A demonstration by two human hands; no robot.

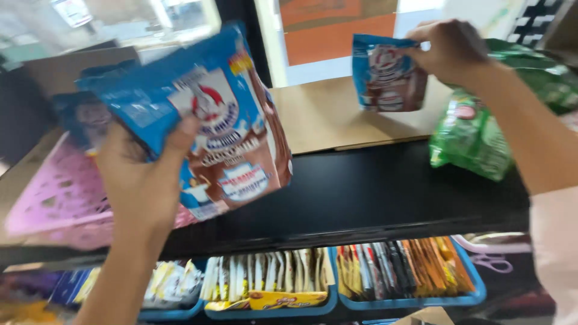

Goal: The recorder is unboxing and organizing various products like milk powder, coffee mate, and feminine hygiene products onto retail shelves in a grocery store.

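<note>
Blue-and-brown pouches [205, 120] fill my left hand [141, 180] while my right hand's [448, 51] fingers pinch one pouch [388, 75] above the black shelf's [373, 192] back edge, stocking underway, a steady set-down needed.

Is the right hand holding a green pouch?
No, the right hand grips a blue and brown pouch; the green bags lie beside it.

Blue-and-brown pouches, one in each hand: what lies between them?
In the head view, only bare surface: the brown cardboard sheet and the black shelf top separate the left hand's pouch from the right hand's pouch.
</note>
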